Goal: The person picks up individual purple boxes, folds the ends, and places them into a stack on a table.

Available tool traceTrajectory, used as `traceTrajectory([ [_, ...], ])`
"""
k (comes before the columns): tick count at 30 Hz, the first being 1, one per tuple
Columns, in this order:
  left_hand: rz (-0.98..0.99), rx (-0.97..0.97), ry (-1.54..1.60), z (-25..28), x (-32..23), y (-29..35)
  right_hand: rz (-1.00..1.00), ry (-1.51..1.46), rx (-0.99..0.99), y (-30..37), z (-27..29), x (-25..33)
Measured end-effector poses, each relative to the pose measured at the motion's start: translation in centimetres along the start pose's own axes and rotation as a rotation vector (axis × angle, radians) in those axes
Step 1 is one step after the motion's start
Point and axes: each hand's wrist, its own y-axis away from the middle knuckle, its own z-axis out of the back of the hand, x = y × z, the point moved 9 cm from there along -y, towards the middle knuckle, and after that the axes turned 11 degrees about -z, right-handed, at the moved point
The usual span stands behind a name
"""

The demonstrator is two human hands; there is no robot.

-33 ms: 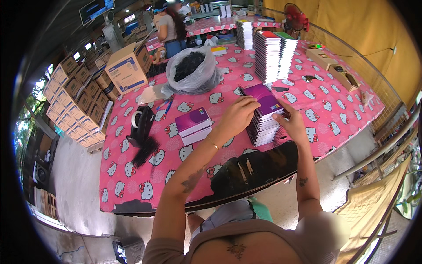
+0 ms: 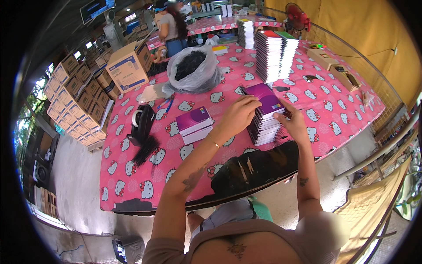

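A stack of spiral-bound notebooks with a purple notebook [image 2: 266, 97] on top stands near the table's front edge, right of centre. My left hand [image 2: 242, 112] lies over the left edge of the top notebook, its fingers bent and closed on the cover's edge by the spiral. From the right, my right hand [image 2: 292, 120] grips the same notebook, thumb on its near right corner and fingers along the right side. To the left of my left forearm sits a shorter pile of purple notebooks [image 2: 193, 119], white page edges facing me.
Tall notebook stacks [image 2: 268, 57] stand behind. A plastic bag of black material [image 2: 195, 81], a carton [image 2: 127, 66] and a black tape dispenser [image 2: 141, 125] occupy the left side. Black bristle-like strands [image 2: 146, 151] lie nearby. Open cardboard trays [image 2: 344, 78] sit far right. A person [image 2: 171, 28] stands beyond the table.
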Motion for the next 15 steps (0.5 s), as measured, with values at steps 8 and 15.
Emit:
traceTrajectory([
  [8, 0.272, 0.035, -0.391, 8.4, 3.5, 9.6, 0.247, 0.052, -0.402, 6.2, 5.7, 5.3],
  [15, 0.365, 0.253, -0.5, 10.8, 6.1, 18.5, 0.414, -0.11, -0.082, 9.6, -3.0, 10.1],
])
